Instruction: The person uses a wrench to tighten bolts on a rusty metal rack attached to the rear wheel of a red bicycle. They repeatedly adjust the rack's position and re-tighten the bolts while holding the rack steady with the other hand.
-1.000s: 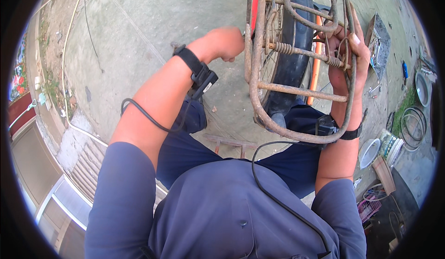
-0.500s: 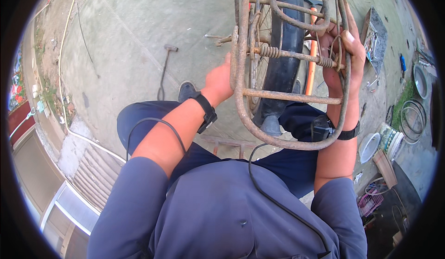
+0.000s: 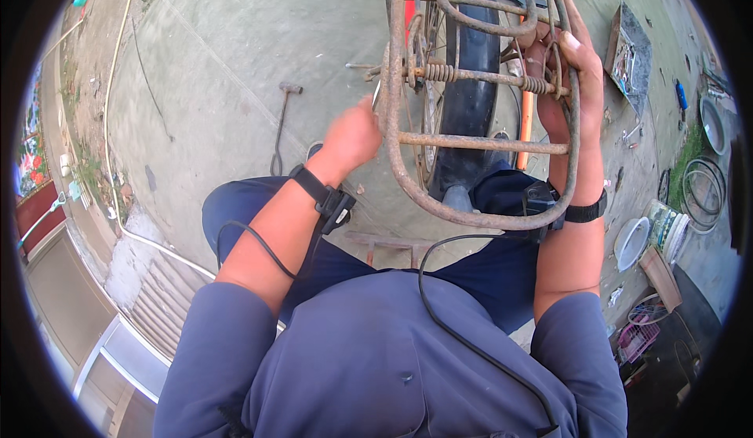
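Near right, on the ground: one pale bucket (image 3: pixel 665 226), printed, lettering too small to read from where I stand; one white basin (image 3: pixel 631 243) beside it.

Near middle: one rusty bicycle rack (image 3: pixel 482 141), looped end toward the person, set between the two hands.

Left of the rack: one left hand (image 3: pixel 353 136), motion-blurred, fingers curled inward; a slim silvery piece (image 3: pixel 377 93) shows at their tips, whether gripped I cannot tell.

Farther left: one T-headed metal tool (image 3: pixel 281 128), lying on the ground.

Right of the rack, farther: one right hand (image 3: pixel 582 69), thumb at the outer rail, other fingers partly hidden among the rods; what they close on, I cannot tell.

Beneath the rack: one black tyre (image 3: pixel 468 65), upright.

Far right: one grey tray (image 3: pixel 630 60) of small items.
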Tool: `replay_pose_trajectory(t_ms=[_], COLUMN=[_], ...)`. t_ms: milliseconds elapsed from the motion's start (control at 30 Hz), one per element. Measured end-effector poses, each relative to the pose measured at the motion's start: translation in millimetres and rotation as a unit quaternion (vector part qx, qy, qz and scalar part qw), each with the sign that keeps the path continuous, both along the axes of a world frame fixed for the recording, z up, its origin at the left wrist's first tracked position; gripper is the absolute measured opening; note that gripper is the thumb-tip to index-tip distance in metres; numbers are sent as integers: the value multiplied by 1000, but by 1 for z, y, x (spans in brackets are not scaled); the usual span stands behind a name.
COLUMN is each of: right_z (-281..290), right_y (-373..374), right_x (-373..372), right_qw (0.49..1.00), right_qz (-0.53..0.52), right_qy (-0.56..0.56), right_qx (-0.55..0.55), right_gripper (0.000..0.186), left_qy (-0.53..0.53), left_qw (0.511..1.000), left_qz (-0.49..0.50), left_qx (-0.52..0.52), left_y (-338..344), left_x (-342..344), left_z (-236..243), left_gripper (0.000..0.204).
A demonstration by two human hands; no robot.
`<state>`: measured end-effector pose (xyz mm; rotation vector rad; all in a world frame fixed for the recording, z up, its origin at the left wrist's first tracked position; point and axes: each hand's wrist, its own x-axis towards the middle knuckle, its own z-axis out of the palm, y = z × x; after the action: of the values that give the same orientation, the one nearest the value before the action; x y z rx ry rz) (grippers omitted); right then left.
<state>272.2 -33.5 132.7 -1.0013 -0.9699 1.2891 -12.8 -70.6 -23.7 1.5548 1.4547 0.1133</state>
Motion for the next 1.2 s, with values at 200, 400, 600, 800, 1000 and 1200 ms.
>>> replay_pose_trajectory(t_ms=[200, 400, 600, 800, 1000, 1200], right_z=[21, 12, 18, 33, 18, 17], right_y=[0, 5, 1, 0, 3, 5], right_x=[-14, -14, -27, -24, -22, -25], right_qw=[1000, 998, 998, 999, 1000, 999], right_qz=[5, -26, -44, -5, -20, -36], right_qy=[-5, -58, -24, -35, 0, 9], right_qx=[-26, -12, 23, 4, 20, 23], right_gripper=[82, 87, 90, 89, 86, 86], left_qy=[-18, -11, -28, -91, -84, -111], left_qw=[995, 997, 993, 991, 976, 965], left_qz=[-95, -75, -110, -68, -185, -233], left_qx=[11, 33, -33, -73, -81, -39], left_y=[37, 49, 68, 84, 100, 105], left_x=[2, -1, -1, 10, 18, 17], left_z=[17, 23, 21, 54, 83, 77], left_gripper=[34, 25, 11, 14, 31, 25])
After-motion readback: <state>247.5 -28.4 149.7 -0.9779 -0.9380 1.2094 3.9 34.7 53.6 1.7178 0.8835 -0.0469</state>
